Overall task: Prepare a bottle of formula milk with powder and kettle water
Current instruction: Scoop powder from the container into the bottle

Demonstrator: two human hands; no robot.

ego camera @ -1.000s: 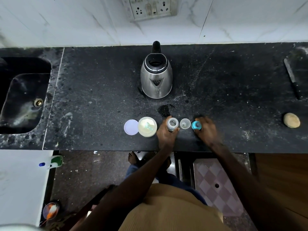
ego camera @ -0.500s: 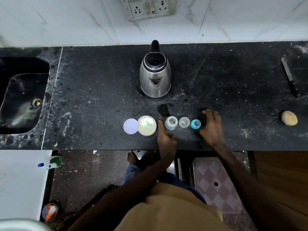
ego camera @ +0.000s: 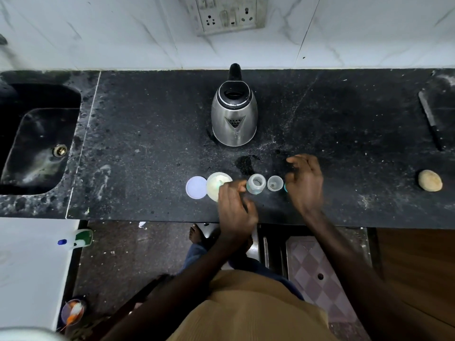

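bottle (ego camera: 256, 183) stands open-topped near the desk's (ego camera: 147, 143) front edge, kettle (ego camera: 234, 114) behind it. left hand (ego camera: 235, 210) reaches over the powder tub (ego camera: 216, 184), right hand (ego camera: 305, 184) hovers loosely curled; neither grasps anything.

Black speckled stone counter (ego camera: 147, 143); sunken black sink (ego camera: 37, 143) at left; white marble-tiled wall (ego camera: 98, 33) with socket panel (ego camera: 225, 14); dark floor (ego camera: 128, 254) below.

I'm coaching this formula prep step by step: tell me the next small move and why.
Probably dip the left hand into the open powder tub for a scoop. The bottle stands uncapped and looks empty, the tub's lid lies off beside it, and that hand is already over the tub's rim. The kettle can wait.
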